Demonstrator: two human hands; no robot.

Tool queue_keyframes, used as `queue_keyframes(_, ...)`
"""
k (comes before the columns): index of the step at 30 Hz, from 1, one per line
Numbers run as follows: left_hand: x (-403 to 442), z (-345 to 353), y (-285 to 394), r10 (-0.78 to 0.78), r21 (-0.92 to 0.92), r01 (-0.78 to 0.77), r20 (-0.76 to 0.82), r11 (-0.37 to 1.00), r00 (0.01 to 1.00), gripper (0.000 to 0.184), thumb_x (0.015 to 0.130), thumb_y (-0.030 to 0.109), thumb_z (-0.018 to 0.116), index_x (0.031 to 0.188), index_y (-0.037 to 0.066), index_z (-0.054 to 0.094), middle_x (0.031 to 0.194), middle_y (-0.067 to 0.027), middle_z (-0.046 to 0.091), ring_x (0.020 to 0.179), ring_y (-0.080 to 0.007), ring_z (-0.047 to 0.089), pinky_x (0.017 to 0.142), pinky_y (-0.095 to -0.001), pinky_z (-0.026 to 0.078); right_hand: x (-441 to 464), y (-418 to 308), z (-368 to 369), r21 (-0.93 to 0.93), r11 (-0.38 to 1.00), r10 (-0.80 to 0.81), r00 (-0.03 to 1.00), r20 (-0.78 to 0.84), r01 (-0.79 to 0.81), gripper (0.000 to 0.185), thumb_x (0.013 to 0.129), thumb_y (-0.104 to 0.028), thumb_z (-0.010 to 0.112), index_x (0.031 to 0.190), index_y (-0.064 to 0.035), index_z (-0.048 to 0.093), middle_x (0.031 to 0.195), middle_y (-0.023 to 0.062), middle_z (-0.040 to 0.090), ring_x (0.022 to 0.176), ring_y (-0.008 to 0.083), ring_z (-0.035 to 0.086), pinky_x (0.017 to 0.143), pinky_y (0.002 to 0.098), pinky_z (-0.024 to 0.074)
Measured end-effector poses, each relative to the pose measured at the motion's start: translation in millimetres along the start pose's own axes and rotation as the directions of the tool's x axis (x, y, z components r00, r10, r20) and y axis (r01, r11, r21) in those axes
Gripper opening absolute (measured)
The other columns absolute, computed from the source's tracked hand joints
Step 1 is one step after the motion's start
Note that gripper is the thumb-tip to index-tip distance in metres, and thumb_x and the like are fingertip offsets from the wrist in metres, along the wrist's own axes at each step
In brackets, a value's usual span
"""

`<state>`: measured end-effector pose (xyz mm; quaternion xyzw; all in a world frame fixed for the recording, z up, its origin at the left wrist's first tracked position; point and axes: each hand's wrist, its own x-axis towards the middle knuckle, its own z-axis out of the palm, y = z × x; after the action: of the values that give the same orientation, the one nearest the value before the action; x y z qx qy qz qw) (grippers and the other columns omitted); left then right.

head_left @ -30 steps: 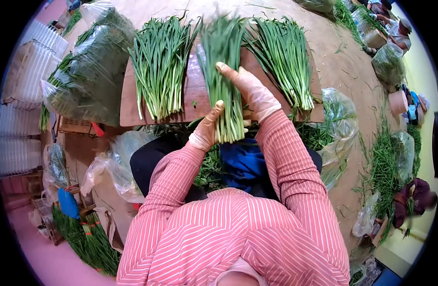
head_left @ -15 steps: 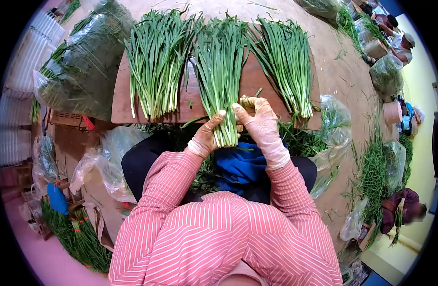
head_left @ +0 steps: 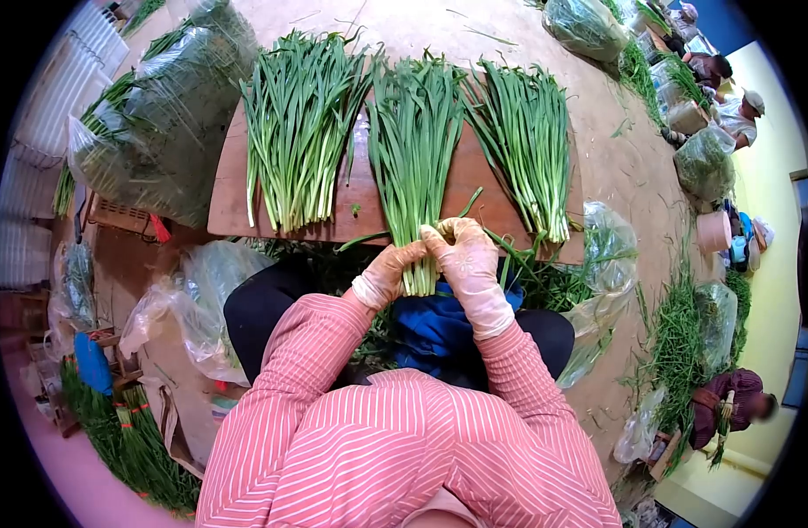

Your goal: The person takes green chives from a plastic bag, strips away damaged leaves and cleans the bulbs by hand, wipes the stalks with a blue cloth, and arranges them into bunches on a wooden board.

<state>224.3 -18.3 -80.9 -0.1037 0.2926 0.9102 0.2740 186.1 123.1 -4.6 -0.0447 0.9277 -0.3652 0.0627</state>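
Note:
A bunch of long green stalks (head_left: 413, 145) lies over the middle of the brown board (head_left: 360, 198), its pale ends past the near edge. My left hand (head_left: 392, 271), in a thin pale glove, is closed round those ends from the left. From the right my gloved right hand (head_left: 467, 264) touches the same ends, thumb against the stalks and fingers curled. One bunch (head_left: 303, 132) rests on the board to the left, another (head_left: 527, 145) to the right. Blue cloth (head_left: 435, 330) lies between my knees below my hands.
Large plastic bags of greens (head_left: 171, 114) stand at the left. Below them are crumpled clear plastic (head_left: 197, 299) and banded bundles (head_left: 135, 427). Loose greens (head_left: 676, 352) lie along the right, near a person in dark clothing (head_left: 729, 400). Other people sit at the upper right.
The middle bunch was lifted and blurred, then came down onto the board. My right hand moved from its upper stalks to the pale ends, closing in on my left hand.

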Motion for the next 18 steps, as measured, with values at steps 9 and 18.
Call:
queue_keyframes(9, 0, 5, 1, 0.102, -0.152, -0.082, 0.128, 0.985, 0.987, 0.057, 0.087, 0.025, 0.062, 0.136, 0.007, 0.04, 0.105, -0.0038, 0.062, 0.091, -0.0153, 0.062, 0.081, -0.0297, 0.051, -35, -23, -16, 0.398, 0.888, -0.244, 0.97, -0.019, 0.231, 0.012, 0.079, -0.012, 0.069, 0.085, -0.0021, 0.066, 0.078, 0.0079, 0.062, 0.074, 0.018, 0.06, 0.069, 0.03, 0.0468)
queue_keyframes(18, -13, 48, 52, 0.248, 0.031, -0.256, 0.163, 0.966, 0.955, 0.062, 0.085, 0.027, 0.065, 0.136, 0.006, 0.038, 0.09, -0.0039, 0.061, 0.076, -0.015, 0.058, 0.068, -0.0273, 0.048, -71, -15, -64, 0.261, 0.91, 0.012, 0.648, 0.761, -0.323, 0.028, 0.088, -0.025, 0.06, 0.102, -0.002, 0.066, 0.084, 0.0048, 0.066, 0.076, 0.0094, 0.059, 0.07, 0.0243, 0.0471)
